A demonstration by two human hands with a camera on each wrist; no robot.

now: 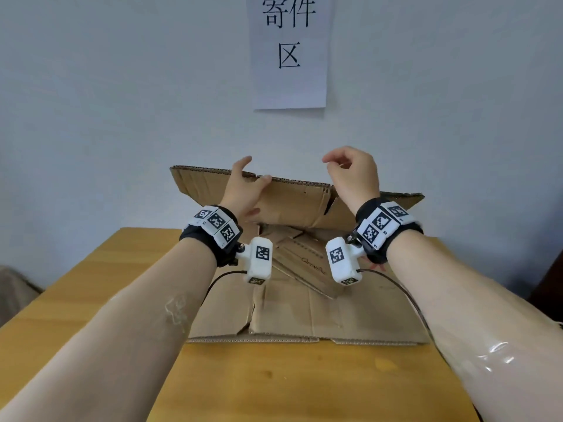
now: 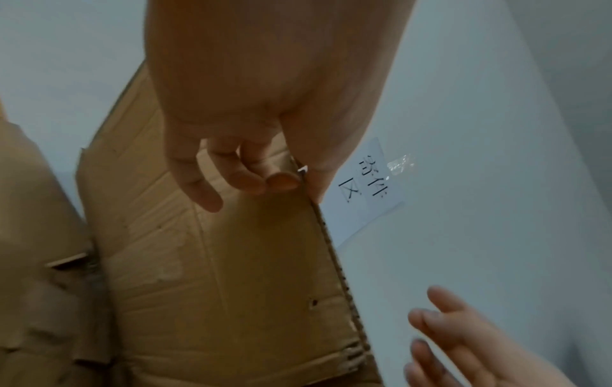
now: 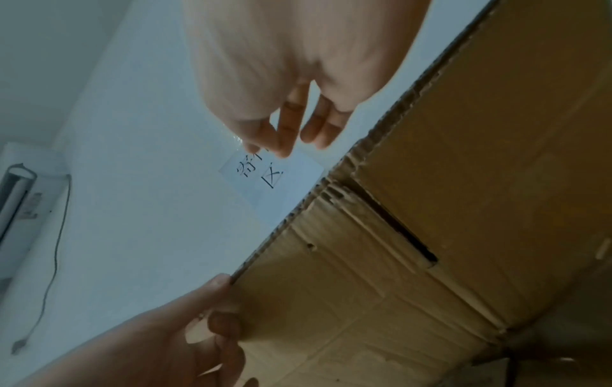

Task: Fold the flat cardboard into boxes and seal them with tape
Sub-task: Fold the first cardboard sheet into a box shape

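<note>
Your cardboard [image 1: 292, 303] lies on the table [image 1: 91, 300], its far flap [image 1: 292, 202] raised toward the wall [image 1: 122, 117]. Behind the cardboard, a paper sign [image 1: 289, 53] hangs on that wall.

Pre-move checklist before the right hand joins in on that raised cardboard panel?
1. Left hand grips the raised cardboard panel at its top edge: ok.
2. Right hand on the panel: not ok, it hovers above, holding nothing.
3. Lower cardboard lies on the wooden table: ok.
4. Tape in reach: cannot tell, none in view.
5. Panel creases intact: not ok, worn, one slit open.
</note>
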